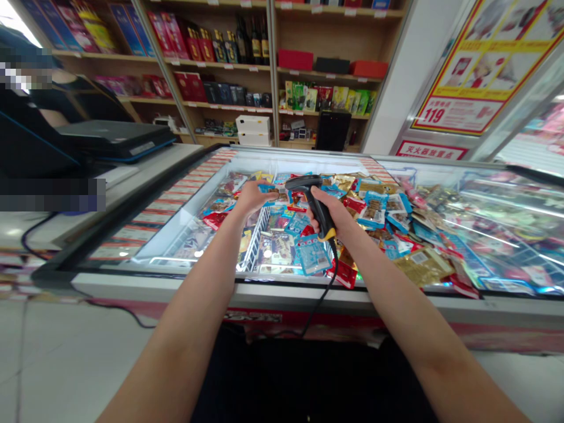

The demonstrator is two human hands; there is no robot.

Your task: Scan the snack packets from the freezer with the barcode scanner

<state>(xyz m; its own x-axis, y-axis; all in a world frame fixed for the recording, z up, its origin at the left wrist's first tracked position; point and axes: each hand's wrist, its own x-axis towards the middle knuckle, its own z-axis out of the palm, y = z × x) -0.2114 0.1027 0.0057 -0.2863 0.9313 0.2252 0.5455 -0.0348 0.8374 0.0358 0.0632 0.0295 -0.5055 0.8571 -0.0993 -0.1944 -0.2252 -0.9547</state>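
Observation:
My right hand [329, 214] is shut around the grip of a black corded handheld barcode scanner [314, 202]. The scanner's head points left, a short way from a small blue snack packet [269, 194] pinched in my left hand [252, 197]. The packet is mostly hidden by my fingers, and its printing is too small to read. Below both hands lies a chest freezer [132, 249] heaped with several kinds of foil snack packets [374, 208]. The scanner's black cord [328, 288] hangs down over the freezer's front edge.
Wooden shelves [211, 61] behind the freezer hold boxes and bottles. A black flat device [115, 138] sits on a counter [150, 170] to the left. Poster-covered glass [482, 67] stands to the right, and a tiled floor [74, 352] lies in front.

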